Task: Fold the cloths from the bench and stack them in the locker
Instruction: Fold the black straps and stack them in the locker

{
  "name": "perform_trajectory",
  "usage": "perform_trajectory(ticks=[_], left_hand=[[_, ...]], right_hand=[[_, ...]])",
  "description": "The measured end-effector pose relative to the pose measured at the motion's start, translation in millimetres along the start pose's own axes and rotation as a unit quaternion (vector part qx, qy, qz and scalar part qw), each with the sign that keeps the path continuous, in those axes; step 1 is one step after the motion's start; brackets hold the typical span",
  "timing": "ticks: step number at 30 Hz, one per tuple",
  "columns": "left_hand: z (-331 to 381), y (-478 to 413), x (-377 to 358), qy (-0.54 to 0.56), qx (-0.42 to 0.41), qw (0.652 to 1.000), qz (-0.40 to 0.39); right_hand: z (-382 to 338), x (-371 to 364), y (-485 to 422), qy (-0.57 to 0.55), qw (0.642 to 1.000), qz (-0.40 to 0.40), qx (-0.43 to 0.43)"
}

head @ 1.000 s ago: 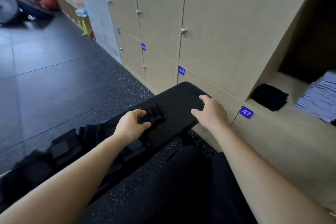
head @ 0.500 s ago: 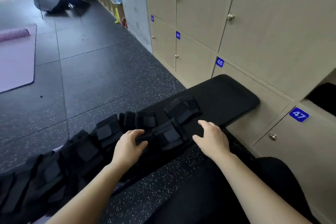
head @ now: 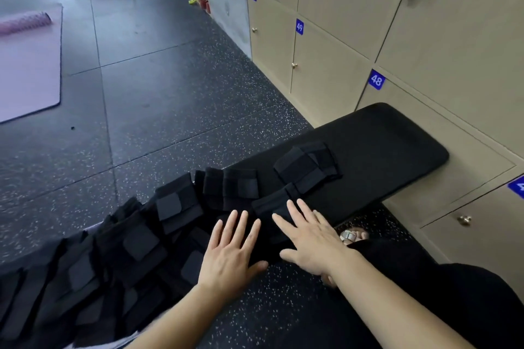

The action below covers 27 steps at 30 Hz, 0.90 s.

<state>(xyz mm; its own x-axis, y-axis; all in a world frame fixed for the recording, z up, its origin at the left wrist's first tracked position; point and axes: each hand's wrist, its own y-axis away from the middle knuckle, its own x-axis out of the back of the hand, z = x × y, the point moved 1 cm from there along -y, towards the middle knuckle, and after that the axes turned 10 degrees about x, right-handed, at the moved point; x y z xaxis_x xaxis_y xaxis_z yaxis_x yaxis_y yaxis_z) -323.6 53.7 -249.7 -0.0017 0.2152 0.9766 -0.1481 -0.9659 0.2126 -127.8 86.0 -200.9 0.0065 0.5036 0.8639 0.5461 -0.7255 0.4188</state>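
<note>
On my feed both hands lie flat, fingers straight and slightly spread, gripping nothing. The left hand (head: 229,249) and right hand (head: 309,241) press side by side on a black cloth (head: 270,207) at the near edge of the bench (head: 382,144). More black cloths (head: 127,249), soft and matte with squarish patches, overlap in a row running down the bench to my lower left; one folded bundle (head: 306,164) sits just beyond the hands. The bench top is padded, black, with rounded corners. It butts against beige lockers (head: 326,79) with blue number tags and brass knobs. The floor (head: 170,122) is dark speckled rubber, and a purple mat (head: 28,65) lies well off to the left.
</note>
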Motion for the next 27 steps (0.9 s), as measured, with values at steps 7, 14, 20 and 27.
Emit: perform_trajectory(ticks=[7,14,20,27], left_hand=[[5.3,-13.5,-14.4,-0.008,-0.029,0.999,-0.027],[18.6,-31.3,-12.4,-0.031,-0.065,0.997,-0.010],[21.4,-38.1,-13.3,-0.032,-0.084,0.996,0.006],[14.6,-50.2,16.7,0.046,-0.023,0.993,0.107]], right_hand=[[22.0,-8.0,-17.3,0.047,0.999,-0.022,0.004],[39.5,-3.1,-14.2,0.046,0.999,0.000,0.006],[43.5,2.7,-12.2,0.032,0.999,0.011,0.009],[39.8,23.3,-19.0,-0.021,0.997,0.075,0.004]])
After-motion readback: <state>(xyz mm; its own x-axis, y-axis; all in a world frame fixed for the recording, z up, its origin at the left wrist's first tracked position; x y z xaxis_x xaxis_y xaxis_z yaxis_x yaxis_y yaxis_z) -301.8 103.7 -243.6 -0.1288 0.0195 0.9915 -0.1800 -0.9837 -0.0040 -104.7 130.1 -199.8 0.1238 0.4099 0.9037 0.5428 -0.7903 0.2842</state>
